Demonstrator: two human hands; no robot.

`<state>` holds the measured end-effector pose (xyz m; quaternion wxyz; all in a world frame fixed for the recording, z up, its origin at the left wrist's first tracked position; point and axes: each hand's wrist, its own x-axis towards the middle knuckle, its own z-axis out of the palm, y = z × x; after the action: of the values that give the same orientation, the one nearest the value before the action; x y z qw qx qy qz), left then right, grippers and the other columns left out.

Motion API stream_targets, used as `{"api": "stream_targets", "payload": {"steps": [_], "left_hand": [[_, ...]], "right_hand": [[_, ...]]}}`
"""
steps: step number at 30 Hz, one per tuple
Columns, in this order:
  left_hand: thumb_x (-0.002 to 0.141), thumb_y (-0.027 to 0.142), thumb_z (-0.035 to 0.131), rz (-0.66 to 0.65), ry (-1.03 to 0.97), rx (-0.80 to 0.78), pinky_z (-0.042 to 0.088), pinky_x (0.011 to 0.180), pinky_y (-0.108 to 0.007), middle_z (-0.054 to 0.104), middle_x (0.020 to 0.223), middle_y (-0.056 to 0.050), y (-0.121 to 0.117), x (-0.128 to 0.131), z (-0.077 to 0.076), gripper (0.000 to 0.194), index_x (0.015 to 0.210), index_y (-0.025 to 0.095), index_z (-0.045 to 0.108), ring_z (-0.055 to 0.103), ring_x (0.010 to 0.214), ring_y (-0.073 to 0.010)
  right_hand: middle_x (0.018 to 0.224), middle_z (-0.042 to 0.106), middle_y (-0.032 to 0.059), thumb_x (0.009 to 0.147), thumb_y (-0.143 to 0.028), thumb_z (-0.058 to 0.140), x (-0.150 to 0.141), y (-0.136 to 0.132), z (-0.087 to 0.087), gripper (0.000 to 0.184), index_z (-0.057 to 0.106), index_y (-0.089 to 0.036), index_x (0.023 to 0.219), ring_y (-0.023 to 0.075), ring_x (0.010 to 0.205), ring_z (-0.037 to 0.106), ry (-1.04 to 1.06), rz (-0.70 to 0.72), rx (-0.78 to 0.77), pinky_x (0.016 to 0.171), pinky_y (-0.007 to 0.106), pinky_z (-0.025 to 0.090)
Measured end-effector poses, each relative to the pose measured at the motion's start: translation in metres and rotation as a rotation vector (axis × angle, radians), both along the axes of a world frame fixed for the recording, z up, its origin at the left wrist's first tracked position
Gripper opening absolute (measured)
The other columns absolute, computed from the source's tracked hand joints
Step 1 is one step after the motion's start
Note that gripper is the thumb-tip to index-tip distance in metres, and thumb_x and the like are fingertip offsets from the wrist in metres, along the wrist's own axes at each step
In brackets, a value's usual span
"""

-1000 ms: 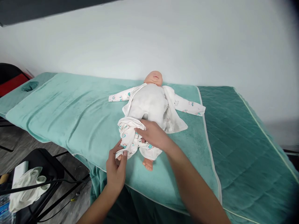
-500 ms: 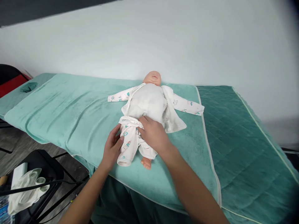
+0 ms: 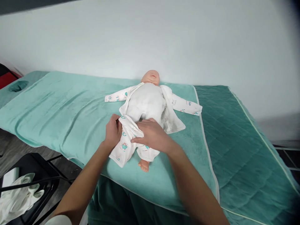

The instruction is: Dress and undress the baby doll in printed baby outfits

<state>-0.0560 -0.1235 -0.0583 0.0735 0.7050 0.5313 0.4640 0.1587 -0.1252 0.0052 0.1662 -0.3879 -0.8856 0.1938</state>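
A baby doll point(image 3: 147, 101) lies on its back on a light teal towel point(image 3: 70, 112), head toward the wall. Its printed white jacket point(image 3: 174, 115) lies open with both sleeves spread out. Printed white trousers point(image 3: 124, 147) cover the doll's legs; one bare foot point(image 3: 143, 165) sticks out below. My left hand point(image 3: 112, 131) is closed on the trousers' waistband at the doll's hip. Beside it, my right hand point(image 3: 152, 135) rests on the trousers over the doll's lap, fingers pressing and pinching the fabric.
The towel covers a padded table with a darker green quilted cover point(image 3: 243, 147) at the right, against a white wall. At lower left a black stand point(image 3: 35, 175) holds a white cloth point(image 3: 16, 200) and a cable. A face hole point(image 3: 17, 86) shows at the table's far left.
My left hand went from the trouser cuff up to the waistband at the hip. The bunched trouser leg is now drawn out along the doll's leg. My right hand stayed on the lap.
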Motion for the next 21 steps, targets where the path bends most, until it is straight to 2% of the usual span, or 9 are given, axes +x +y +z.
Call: {"api": "stream_targets", "payload": {"steps": [3,7,9,13,17,21], "left_hand": [[0.096,0.024,0.044,-0.017,0.029,0.006,0.042,0.068,-0.029,0.059,0.083,-0.002,0.008,-0.002,0.001,0.008,0.096,0.021,0.052,0.056,0.072,-0.0156],[0.095,0.027,0.049,0.041,-0.046,-0.093,0.046,0.071,-0.030,0.061,0.088,-0.003,0.001,0.001,0.001,0.010,0.100,0.021,0.055,0.058,0.078,-0.0165],[0.094,0.031,0.054,0.099,-0.122,-0.161,0.047,0.073,-0.030,0.061,0.090,-0.003,-0.011,0.002,0.000,0.012,0.101,0.021,0.054,0.059,0.079,-0.0165],[0.094,0.041,0.057,0.191,-0.242,-0.295,0.044,0.070,-0.030,0.057,0.085,0.000,-0.049,-0.001,0.000,0.020,0.095,0.022,0.052,0.054,0.075,-0.0156],[0.098,0.042,0.050,0.025,-0.062,-0.406,0.039,0.079,-0.035,0.060,0.084,-0.001,-0.087,-0.006,0.003,0.026,0.083,0.021,0.054,0.053,0.082,-0.0181],[0.102,0.038,0.040,-0.093,0.006,-0.448,0.038,0.085,-0.038,0.062,0.084,-0.002,-0.100,-0.003,0.005,0.030,0.082,0.021,0.055,0.053,0.083,-0.0188]], "right_hand": [[0.080,0.066,-0.0030,0.087,-0.024,0.067,-0.004,-0.003,0.002,0.015,0.057,-0.019,0.078,0.0162,0.084,0.059,0.005,-0.003,-0.035,0.074,0.030,0.027],[0.080,0.063,-0.0031,0.088,-0.016,0.059,-0.005,-0.003,-0.001,0.010,0.057,-0.020,0.079,0.0137,0.078,0.056,0.101,-0.055,-0.035,0.068,0.028,0.026],[0.079,0.060,-0.0023,0.087,-0.016,0.059,-0.005,-0.001,-0.005,0.011,0.055,-0.019,0.078,0.0138,0.076,0.054,0.160,-0.120,-0.026,0.065,0.027,0.026],[0.074,0.053,-0.0010,0.087,-0.020,0.059,-0.004,0.004,-0.011,0.025,0.043,-0.019,0.068,0.0139,0.069,0.049,0.248,-0.276,0.015,0.062,0.027,0.027],[0.074,0.054,-0.0005,0.088,-0.021,0.057,-0.006,0.004,-0.012,0.025,0.041,-0.020,0.068,0.0149,0.070,0.049,0.272,-0.328,0.034,0.063,0.027,0.029],[0.078,0.061,-0.0008,0.090,-0.024,0.056,-0.007,0.001,-0.006,0.015,0.051,-0.021,0.076,0.0159,0.073,0.055,0.200,-0.355,-0.043,0.064,0.027,0.030]]}}
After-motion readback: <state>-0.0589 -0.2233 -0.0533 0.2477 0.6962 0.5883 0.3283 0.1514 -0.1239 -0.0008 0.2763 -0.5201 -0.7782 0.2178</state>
